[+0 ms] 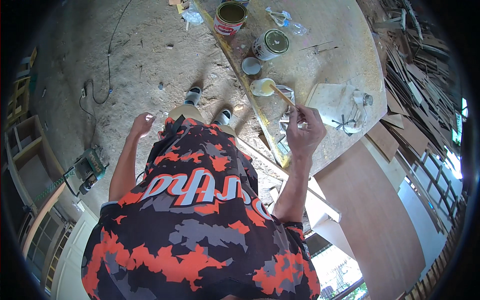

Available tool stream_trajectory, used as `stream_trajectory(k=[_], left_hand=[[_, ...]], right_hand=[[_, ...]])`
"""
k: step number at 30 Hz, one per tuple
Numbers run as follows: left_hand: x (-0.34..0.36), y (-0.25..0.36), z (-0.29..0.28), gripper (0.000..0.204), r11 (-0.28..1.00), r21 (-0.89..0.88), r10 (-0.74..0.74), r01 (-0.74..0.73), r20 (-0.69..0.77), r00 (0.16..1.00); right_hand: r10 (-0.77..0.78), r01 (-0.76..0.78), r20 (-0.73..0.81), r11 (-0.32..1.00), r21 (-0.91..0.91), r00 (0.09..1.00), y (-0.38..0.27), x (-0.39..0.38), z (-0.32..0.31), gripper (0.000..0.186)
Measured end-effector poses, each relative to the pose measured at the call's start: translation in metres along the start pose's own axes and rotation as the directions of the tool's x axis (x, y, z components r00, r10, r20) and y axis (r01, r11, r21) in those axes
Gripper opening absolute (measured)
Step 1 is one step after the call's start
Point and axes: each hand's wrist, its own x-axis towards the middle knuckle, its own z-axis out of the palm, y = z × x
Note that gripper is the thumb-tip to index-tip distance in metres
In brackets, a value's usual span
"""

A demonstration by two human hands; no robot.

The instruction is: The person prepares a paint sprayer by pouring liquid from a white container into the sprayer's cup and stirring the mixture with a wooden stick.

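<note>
My right hand [306, 131] is closed around the upper end of a thin wooden stick [283, 95]. The stick slants down to the left, its far end in the mouth of a small whitish cup [259, 88] with pale yellowish contents. This cup stands near the table's left edge. Beside it lies a round grey lid [251, 66]. My left hand [143, 125] hangs over the floor at my left side, fingers curled in. Something whitish shows at its fingertips, too small to make out.
On the worktable [330, 55] stand a closed paint can [270, 45], an open red-and-white can [230, 19] and a whitish plastic jug [336, 106]. A clear bottle [298, 28] lies farther back. A green power tool [90, 169] and a cable [109, 65] are on the floor, left. Scrap boards [417, 90] lie right.
</note>
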Motion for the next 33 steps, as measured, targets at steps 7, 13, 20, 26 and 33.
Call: stream_trajectory(k=[7, 13, 20, 26, 33], left_hand=[[-0.002, -0.003, -0.002, 0.049, 1.000, -0.024, -0.005, 0.006, 0.013, 1.000], [-0.004, -0.003, -0.002, 0.047, 1.000, 0.030, 0.004, -0.003, -0.007, 1.000], [-0.003, -0.009, 0.000, 0.047, 1.000, 0.004, 0.009, -0.009, -0.024, 1.000], [0.000, -0.011, 0.000, 0.048, 1.000, -0.008, 0.009, -0.009, -0.022, 1.000], [0.003, -0.003, -0.006, 0.045, 0.999, 0.019, -0.030, 0.029, 0.038, 0.999]], right_hand=[[0.011, -0.011, -0.007, 1.000, 0.000, 1.000, -0.007, 0.002, -0.005, 0.012], [0.005, -0.005, -0.004, 1.000, -0.016, 1.000, -0.007, 0.001, -0.005, 0.012], [0.005, -0.005, -0.002, 1.000, -0.017, 1.000, -0.007, 0.002, -0.003, 0.013], [-0.017, 0.018, 0.015, 1.000, -0.017, 1.000, 0.007, 0.002, 0.011, 0.013], [-0.016, 0.024, 0.125, 0.998, -0.063, 0.992, 0.036, 0.011, 0.054, 0.017]])
